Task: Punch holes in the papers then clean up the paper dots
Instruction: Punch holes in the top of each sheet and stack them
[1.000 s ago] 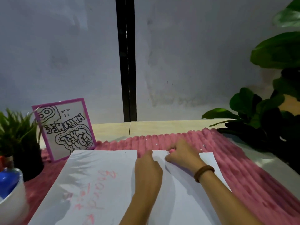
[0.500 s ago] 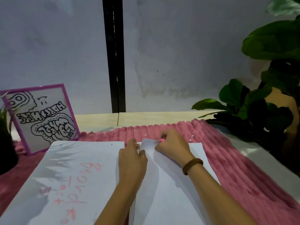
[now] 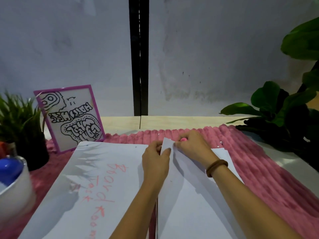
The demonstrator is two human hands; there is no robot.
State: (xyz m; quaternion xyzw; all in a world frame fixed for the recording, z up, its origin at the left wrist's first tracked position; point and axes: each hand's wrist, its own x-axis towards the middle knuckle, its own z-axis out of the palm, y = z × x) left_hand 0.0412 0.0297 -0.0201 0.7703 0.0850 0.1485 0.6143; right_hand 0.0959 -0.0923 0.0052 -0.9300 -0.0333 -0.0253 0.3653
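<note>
Two white papers lie side by side on a pink ribbed cloth. The left paper carries red handwriting. The right paper has its far left corner lifted off the stack. My left hand pinches that raised corner between thumb and fingers. My right hand, a brown band on its wrist, holds the same corner from the right, with a small pink object in its fingers; most of that object is hidden. A few white paper dots lie on the cloth beyond the paper.
A purple-framed drawing leans at the back left beside a grassy potted plant. A white bowl with a blue object sits at the left edge. Large dark leaves crowd the right side. A wall stands close behind.
The right paper's far corner has been lifted higher, and my left thumb has come onto it. The camera has swung, so the plant and bowl at left are back in view.
</note>
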